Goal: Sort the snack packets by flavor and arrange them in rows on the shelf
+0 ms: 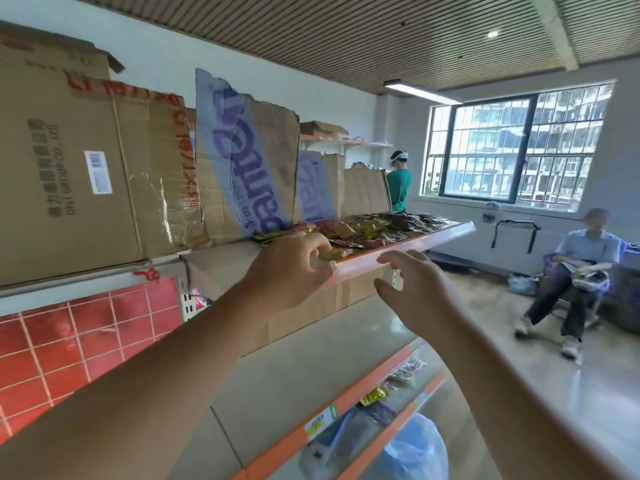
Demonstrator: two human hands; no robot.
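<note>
Both hands were up at the flat metal shelf with the orange-pink front rail [415,249], which sat high, about level with the fingertips. The left hand [291,268] had its fingers curled in tight at the near corner of the shelf, fingertips against a crinkly yellow foil packet [337,252] lying at the very front. I couldn't tell if it actually had a pinch on that packet or was only nudging it, since the knuckles hid the contact.

The right hand [415,292] was just to the right of the left one and a touch lower. It was spread wide with relaxed fingers, holding nothing, hovering just under the rail. My guess is it was there to catch or steady whatever got slid off the edge.

Beyond both hands, the glossy red, yellow and dark-brown snack packets [377,225] lay flat in a jumbled heap along the shelf. The colours were mixed, with no clear rows from this angle, so the sorting looked barely begun. Starting at the near end made sense, since that's what the hands could reach at that height.

Left of the left hand, tall worn brown cardboard boxes [86,174] stood at the back. Far below the right hand, a lower orange-edged shelf [346,400] carried a few more packets.
</note>
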